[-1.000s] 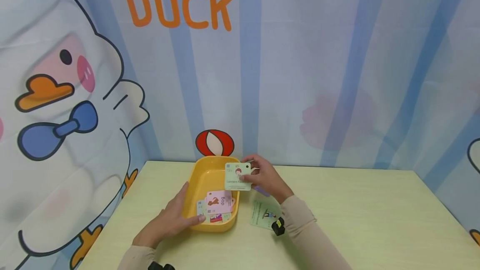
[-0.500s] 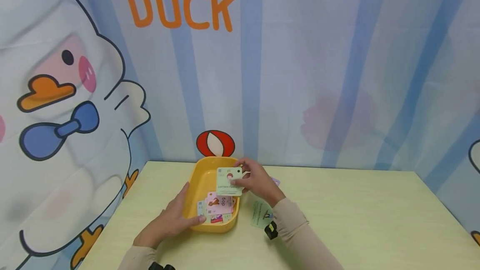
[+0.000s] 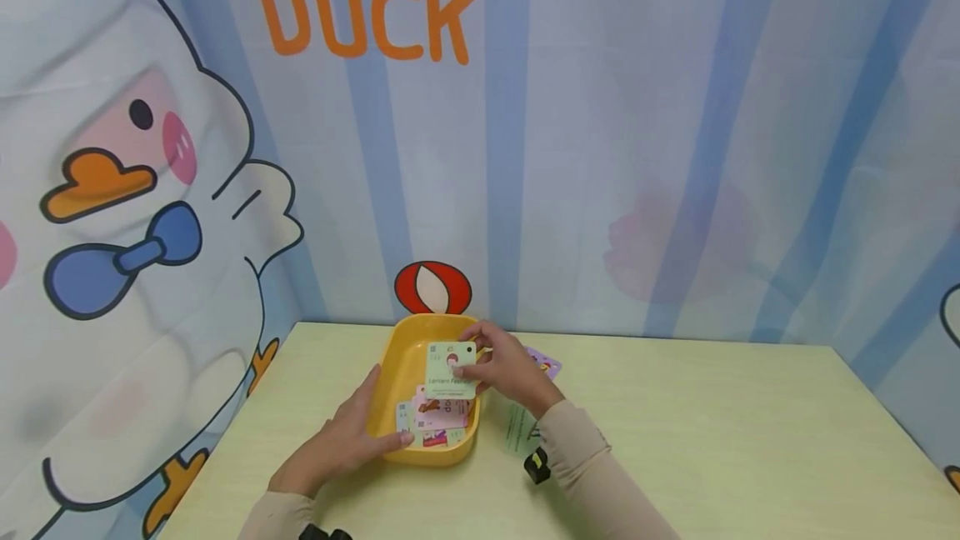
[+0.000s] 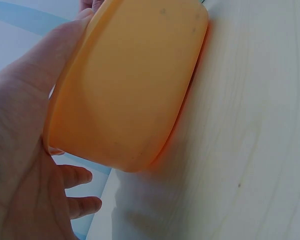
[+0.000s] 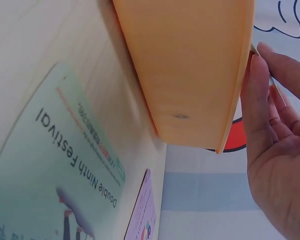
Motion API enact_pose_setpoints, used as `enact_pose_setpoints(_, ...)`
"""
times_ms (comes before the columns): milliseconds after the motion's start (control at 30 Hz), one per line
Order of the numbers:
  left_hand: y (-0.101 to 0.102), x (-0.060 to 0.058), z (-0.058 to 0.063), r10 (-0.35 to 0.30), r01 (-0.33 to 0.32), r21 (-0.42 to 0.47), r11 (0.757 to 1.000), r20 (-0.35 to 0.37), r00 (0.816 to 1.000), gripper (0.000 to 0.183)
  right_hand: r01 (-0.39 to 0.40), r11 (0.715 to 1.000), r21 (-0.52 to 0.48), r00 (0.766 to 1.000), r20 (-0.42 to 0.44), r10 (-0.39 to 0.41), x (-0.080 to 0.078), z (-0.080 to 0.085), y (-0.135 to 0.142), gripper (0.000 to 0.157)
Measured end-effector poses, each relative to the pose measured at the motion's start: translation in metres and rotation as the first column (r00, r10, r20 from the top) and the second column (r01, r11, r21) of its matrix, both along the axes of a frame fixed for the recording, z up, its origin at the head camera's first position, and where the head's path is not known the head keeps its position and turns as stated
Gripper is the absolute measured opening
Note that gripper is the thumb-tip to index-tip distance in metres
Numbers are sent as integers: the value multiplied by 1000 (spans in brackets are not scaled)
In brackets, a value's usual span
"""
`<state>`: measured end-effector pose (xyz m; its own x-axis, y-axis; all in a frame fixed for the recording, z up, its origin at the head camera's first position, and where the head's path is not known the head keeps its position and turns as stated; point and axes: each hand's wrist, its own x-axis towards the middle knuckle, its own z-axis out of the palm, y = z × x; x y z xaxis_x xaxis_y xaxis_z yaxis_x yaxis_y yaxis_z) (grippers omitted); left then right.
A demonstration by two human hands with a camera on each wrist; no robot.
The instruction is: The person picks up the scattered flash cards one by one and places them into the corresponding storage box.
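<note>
A yellow plastic tray stands on the table with several flash cards in it. The pink dog card lies on top, over light green and blue ones. My left hand holds the tray by its left side, thumb over the near rim. In the left wrist view, two fingers extend past the tray's end. My right hand pinches a light green Lantern Festival card by its right edge, above the tray's right half. The card overlaps the dog card's top in the head view. In the right wrist view, fingertips are right at the rim.
To the tray's right lie a green Double Ninth Festival card and a purple card, both partly hidden by the right arm in the head view. A duck-print curtain hangs behind the pale wooden table.
My right hand has moved left and slightly nearer, bringing the Lantern Festival card from the tray's right rim to over its inside. My left hand keeps its hold.
</note>
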<state>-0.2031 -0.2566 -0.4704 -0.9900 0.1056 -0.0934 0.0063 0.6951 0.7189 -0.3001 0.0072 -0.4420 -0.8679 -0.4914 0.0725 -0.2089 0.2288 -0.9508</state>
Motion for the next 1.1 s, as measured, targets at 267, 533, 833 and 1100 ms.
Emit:
enact_pose_setpoints(267,-1,-1,-3,-8,8,4,1000,-10,1000,122,-31,999,42,999,-10,31,2,0,-3,44)
enact_pose_setpoints(533,0,-1,-1,-7,7,2,1000,-8,1000,123,-45,988,147,991,-118,63,1,2,-2,40)
enact_pose_setpoints(833,1,0,0,2,-2,1,1000,8,1000,125,-35,993,114,988,-143,51,1,2,10,35)
enact_pose_setpoints(1100,1,1,1,5,-5,-12,1000,8,1000,125,-25,995,92,994,-101,34,-1,0,17,34)
